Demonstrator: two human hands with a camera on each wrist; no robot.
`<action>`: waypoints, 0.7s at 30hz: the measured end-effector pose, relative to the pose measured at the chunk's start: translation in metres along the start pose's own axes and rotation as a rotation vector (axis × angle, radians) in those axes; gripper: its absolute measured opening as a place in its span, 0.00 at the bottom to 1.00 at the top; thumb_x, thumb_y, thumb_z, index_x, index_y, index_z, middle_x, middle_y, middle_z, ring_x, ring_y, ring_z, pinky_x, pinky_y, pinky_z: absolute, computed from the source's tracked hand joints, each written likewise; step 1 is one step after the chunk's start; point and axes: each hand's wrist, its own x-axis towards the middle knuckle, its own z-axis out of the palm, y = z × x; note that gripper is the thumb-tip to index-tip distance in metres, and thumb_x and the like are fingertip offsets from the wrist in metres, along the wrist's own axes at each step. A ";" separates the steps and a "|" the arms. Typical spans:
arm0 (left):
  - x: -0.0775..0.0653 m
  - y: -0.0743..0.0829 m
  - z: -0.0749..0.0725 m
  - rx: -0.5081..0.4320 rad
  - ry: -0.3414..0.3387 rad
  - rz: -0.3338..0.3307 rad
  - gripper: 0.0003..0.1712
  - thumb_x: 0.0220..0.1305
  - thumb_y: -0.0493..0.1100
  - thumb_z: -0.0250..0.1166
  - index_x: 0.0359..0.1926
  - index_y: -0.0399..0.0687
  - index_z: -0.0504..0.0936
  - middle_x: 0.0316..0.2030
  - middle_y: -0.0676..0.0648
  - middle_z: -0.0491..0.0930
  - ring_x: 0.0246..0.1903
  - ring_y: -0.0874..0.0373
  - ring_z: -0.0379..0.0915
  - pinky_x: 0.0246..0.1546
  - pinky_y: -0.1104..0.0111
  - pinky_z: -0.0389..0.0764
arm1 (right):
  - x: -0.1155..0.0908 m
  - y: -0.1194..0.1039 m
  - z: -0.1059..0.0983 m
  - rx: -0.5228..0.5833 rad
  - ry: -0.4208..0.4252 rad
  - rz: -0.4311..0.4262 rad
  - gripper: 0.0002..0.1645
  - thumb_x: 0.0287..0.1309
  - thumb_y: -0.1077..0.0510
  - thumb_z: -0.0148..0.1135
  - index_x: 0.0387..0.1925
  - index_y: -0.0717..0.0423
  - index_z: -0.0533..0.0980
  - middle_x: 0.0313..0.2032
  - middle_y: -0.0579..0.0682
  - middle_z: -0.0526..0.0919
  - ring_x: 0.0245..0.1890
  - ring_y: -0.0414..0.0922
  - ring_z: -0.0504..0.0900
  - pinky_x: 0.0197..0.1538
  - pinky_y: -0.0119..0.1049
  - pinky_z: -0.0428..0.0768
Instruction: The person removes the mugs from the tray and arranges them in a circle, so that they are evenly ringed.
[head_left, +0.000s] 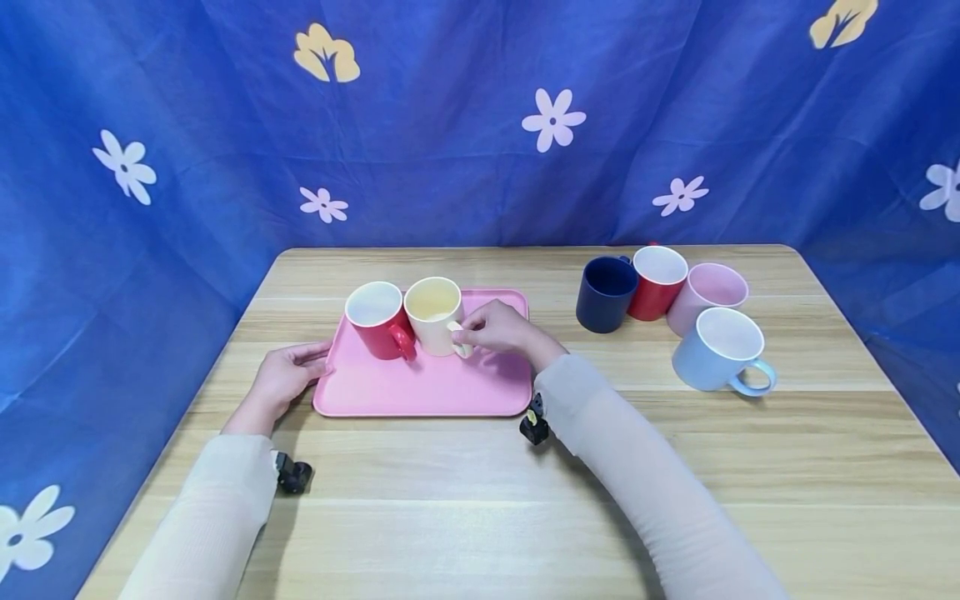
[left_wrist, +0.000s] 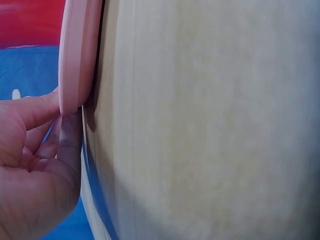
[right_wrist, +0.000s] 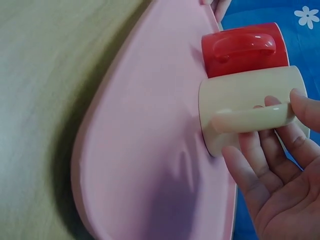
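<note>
A cream mug (head_left: pixel 432 323) stands upright at the back of a pink tray (head_left: pixel 420 396), close against a red mug (head_left: pixel 372 319) on its left. My right hand (head_left: pixel 497 327) holds the cream mug's handle; the right wrist view shows the thumb at the handle's upper end and fingers reaching behind it. At the tray's left edge, my left hand (head_left: pixel 287 377) pinches the rim. In the left wrist view the thumb (left_wrist: pixel 42 107) lies on the rim and the other fingers are below it. Both mug handles point toward the front right.
To the right on the wooden table (head_left: pixel 420 517) stands a group of mugs: dark blue (head_left: pixel 600 298), another red one (head_left: pixel 654 292), pink (head_left: pixel 693 302) and light blue (head_left: pixel 712 354), its handle toward the front right. A blue flowered curtain (head_left: pixel 450 167) hangs behind the table.
</note>
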 end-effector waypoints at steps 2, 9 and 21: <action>0.000 0.000 0.000 0.003 0.002 0.000 0.28 0.64 0.33 0.62 0.63 0.28 0.67 0.56 0.28 0.70 0.38 0.77 0.73 0.41 0.79 0.78 | 0.000 0.000 0.001 0.002 0.007 -0.008 0.12 0.59 0.53 0.65 0.32 0.58 0.85 0.26 0.45 0.84 0.30 0.39 0.76 0.34 0.28 0.76; 0.002 -0.002 0.000 0.013 0.007 -0.004 0.28 0.64 0.32 0.62 0.63 0.29 0.67 0.56 0.28 0.70 0.37 0.78 0.72 0.41 0.79 0.78 | 0.000 0.002 0.004 0.018 0.019 -0.012 0.11 0.60 0.54 0.65 0.29 0.58 0.84 0.25 0.44 0.83 0.27 0.38 0.74 0.32 0.27 0.74; 0.002 -0.003 0.000 -0.004 -0.004 0.000 0.28 0.64 0.33 0.62 0.63 0.28 0.66 0.57 0.28 0.69 0.37 0.78 0.73 0.41 0.79 0.78 | 0.000 0.004 0.007 0.151 0.035 -0.022 0.10 0.58 0.60 0.66 0.29 0.64 0.85 0.22 0.50 0.83 0.19 0.37 0.65 0.22 0.26 0.62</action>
